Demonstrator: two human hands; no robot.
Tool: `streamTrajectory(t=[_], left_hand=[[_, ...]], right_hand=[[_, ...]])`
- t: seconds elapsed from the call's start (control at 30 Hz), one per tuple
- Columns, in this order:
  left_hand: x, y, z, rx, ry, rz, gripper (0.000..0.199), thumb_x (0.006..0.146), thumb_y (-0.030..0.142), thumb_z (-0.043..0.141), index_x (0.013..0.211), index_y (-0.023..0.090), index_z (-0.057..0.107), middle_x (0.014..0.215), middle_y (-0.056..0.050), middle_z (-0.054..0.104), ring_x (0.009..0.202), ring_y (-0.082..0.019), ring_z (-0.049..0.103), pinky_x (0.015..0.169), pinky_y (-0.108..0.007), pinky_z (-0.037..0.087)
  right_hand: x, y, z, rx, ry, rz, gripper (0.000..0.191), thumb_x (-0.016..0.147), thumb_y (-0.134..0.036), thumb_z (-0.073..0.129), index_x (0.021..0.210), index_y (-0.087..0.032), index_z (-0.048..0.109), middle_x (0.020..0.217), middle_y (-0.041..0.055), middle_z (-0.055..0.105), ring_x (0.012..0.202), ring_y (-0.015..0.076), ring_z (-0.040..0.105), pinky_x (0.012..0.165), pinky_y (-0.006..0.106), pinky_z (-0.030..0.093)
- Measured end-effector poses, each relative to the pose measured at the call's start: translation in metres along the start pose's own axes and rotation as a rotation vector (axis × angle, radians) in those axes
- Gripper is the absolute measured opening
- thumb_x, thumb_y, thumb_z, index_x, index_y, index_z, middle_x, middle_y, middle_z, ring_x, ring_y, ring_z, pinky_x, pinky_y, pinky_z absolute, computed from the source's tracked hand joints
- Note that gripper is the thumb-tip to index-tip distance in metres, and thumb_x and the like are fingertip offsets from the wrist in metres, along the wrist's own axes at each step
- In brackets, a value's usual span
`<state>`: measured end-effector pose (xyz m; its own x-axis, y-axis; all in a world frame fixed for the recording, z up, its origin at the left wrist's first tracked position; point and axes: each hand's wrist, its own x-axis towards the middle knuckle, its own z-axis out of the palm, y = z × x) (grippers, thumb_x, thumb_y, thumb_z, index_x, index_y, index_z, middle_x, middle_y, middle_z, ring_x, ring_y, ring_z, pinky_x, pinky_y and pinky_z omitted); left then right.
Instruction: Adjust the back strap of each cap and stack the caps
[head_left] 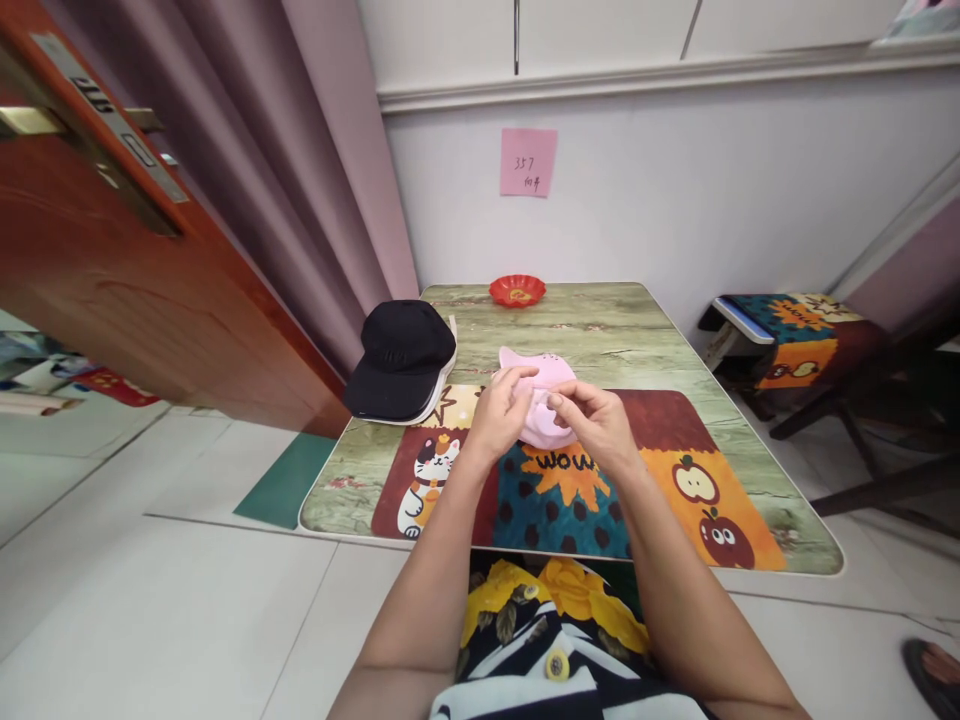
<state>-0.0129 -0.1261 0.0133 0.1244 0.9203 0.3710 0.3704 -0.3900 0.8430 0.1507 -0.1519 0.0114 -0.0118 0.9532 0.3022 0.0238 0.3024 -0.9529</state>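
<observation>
A pink rounded object with a pointed ear-like corner [551, 372] rests on the patterned mat [667, 425] at the middle of the table. My left hand [501, 412] is over its left side, fingers bent and drawn together. Over its right side is my right hand [598, 418], thumb and forefinger pinched close together. Something small and pale shows between the two hands, too small to name. The fingertips hide part of the pink object.
A black cap [403, 355] lies at the table's left edge. Near the wall stands a red scalloped dish [517, 290]. A wooden door [150, 260] is at the left; a low stool with a patterned cover [799, 335] is at the right.
</observation>
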Motion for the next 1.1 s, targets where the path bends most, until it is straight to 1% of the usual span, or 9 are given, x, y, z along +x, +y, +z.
streamTrajectory(t=[0.1, 0.17, 0.27, 0.37, 0.5, 0.6, 0.83, 0.93, 1.1], left_hand=[[0.005, -0.005, 0.005, 0.122, -0.176, 0.057, 0.030, 0.081, 0.018, 0.061, 0.109, 0.021, 0.071, 0.113, -0.008, 0.070, 0.106, -0.024, 0.064, 0.097, -0.037, 0.048], [0.006, -0.008, 0.006, 0.150, -0.201, 0.051, 0.026, 0.081, 0.019, 0.061, 0.104, 0.020, 0.072, 0.108, -0.008, 0.071, 0.101, -0.024, 0.065, 0.092, -0.037, 0.049], [0.007, -0.012, 0.005, 0.105, -0.202, 0.027, 0.015, 0.080, 0.021, 0.061, 0.090, 0.019, 0.072, 0.094, -0.007, 0.070, 0.089, -0.021, 0.063, 0.080, -0.032, 0.050], [0.005, -0.013, 0.003, -0.038, -0.205, -0.025, 0.008, 0.079, 0.024, 0.062, 0.080, 0.019, 0.069, 0.081, -0.004, 0.066, 0.077, -0.018, 0.060, 0.069, -0.027, 0.047], [0.001, -0.011, 0.004, -0.260, -0.223, -0.119, 0.011, 0.079, 0.027, 0.062, 0.082, 0.018, 0.066, 0.075, -0.001, 0.062, 0.065, -0.014, 0.054, 0.059, -0.024, 0.042], [-0.001, -0.009, 0.005, -0.259, -0.242, -0.141, 0.014, 0.077, 0.027, 0.065, 0.088, 0.017, 0.067, 0.076, 0.000, 0.061, 0.058, -0.011, 0.049, 0.054, -0.023, 0.038], [-0.004, -0.008, 0.008, -0.347, -0.217, -0.181, 0.023, 0.075, 0.037, 0.072, 0.084, 0.016, 0.068, 0.073, -0.001, 0.061, 0.055, -0.009, 0.047, 0.051, -0.022, 0.035], [-0.005, -0.009, 0.008, -0.398, -0.184, -0.223, 0.024, 0.071, 0.036, 0.076, 0.081, 0.017, 0.066, 0.067, 0.001, 0.058, 0.054, -0.010, 0.047, 0.050, -0.022, 0.035], [-0.007, -0.011, 0.009, -0.445, -0.162, -0.232, 0.024, 0.071, 0.036, 0.077, 0.080, 0.017, 0.066, 0.066, 0.002, 0.058, 0.053, -0.008, 0.046, 0.050, -0.021, 0.035]], right_hand=[[0.000, 0.002, -0.004, 0.038, 0.025, 0.008, 0.029, 0.083, -0.049, 0.071, 0.078, -0.020, 0.069, 0.065, -0.0016, 0.062, 0.056, 0.0116, 0.055, 0.055, 0.025, 0.048], [0.000, 0.005, -0.006, 0.074, 0.062, 0.020, 0.030, 0.083, -0.050, 0.071, 0.076, -0.021, 0.067, 0.067, -0.0013, 0.062, 0.056, 0.0109, 0.053, 0.056, 0.024, 0.047], [0.002, 0.009, -0.007, 0.106, 0.112, 0.045, 0.033, 0.083, -0.052, 0.070, 0.073, -0.021, 0.065, 0.069, -0.0007, 0.063, 0.055, 0.0108, 0.053, 0.056, 0.025, 0.048], [0.003, 0.011, -0.005, 0.108, 0.144, 0.055, 0.034, 0.083, -0.053, 0.070, 0.074, -0.021, 0.064, 0.069, -0.0004, 0.064, 0.055, 0.0113, 0.053, 0.056, 0.025, 0.049], [0.002, 0.009, -0.003, 0.119, 0.161, 0.060, 0.031, 0.081, -0.052, 0.071, 0.077, -0.021, 0.064, 0.071, -0.0003, 0.065, 0.056, 0.0115, 0.054, 0.055, 0.025, 0.049], [0.001, 0.008, -0.002, 0.153, 0.156, 0.059, 0.029, 0.082, -0.049, 0.071, 0.078, -0.021, 0.064, 0.071, -0.0004, 0.065, 0.057, 0.0111, 0.054, 0.056, 0.024, 0.049], [0.000, 0.010, -0.003, 0.209, 0.153, 0.085, 0.027, 0.081, -0.048, 0.070, 0.078, -0.021, 0.064, 0.071, -0.0008, 0.064, 0.056, 0.0110, 0.055, 0.057, 0.025, 0.051], [0.000, 0.013, -0.003, 0.129, 0.170, 0.106, 0.029, 0.081, -0.049, 0.069, 0.076, -0.021, 0.063, 0.065, -0.0022, 0.060, 0.054, 0.0117, 0.055, 0.056, 0.025, 0.052], [0.000, 0.019, -0.006, -0.071, 0.106, 0.083, 0.028, 0.080, -0.047, 0.070, 0.075, -0.020, 0.066, 0.067, -0.0006, 0.063, 0.058, 0.0136, 0.058, 0.058, 0.026, 0.054]])
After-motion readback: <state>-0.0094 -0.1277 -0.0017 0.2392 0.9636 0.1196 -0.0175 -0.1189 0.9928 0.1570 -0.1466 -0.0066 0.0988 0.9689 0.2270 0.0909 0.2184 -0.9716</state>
